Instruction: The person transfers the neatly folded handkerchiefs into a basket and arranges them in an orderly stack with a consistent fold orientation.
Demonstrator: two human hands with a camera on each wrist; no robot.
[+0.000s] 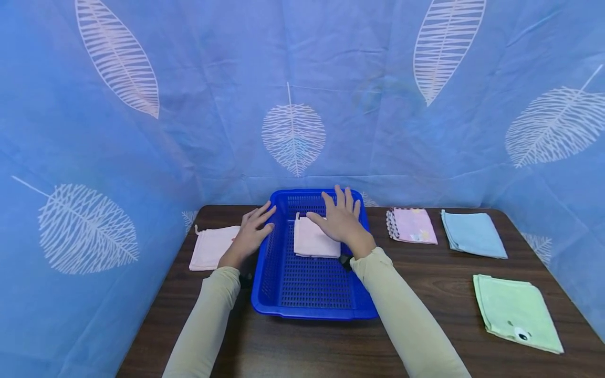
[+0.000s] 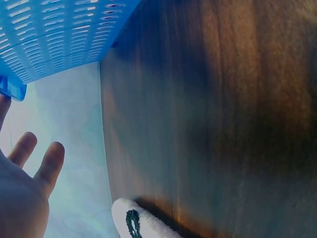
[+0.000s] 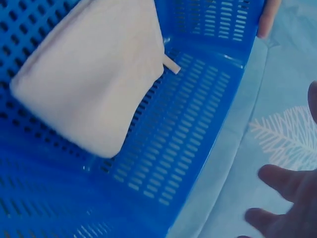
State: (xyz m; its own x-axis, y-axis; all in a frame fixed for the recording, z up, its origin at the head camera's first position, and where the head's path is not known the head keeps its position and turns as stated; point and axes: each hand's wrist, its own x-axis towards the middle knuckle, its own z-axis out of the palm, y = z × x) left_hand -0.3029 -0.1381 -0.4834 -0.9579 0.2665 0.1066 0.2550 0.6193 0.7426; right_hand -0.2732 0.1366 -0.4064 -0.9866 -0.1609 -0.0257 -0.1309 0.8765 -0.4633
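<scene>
Though brown the table point(image 1: 293, 344), blue the backdrop point(image 1: 352, 131).

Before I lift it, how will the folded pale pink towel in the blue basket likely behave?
The pale pink towel will probably flop open if pinched by one layer, being folded cloth. Its thin stack suggests little weight. Lying flat in the blue basket, it likely won't roll.
</scene>
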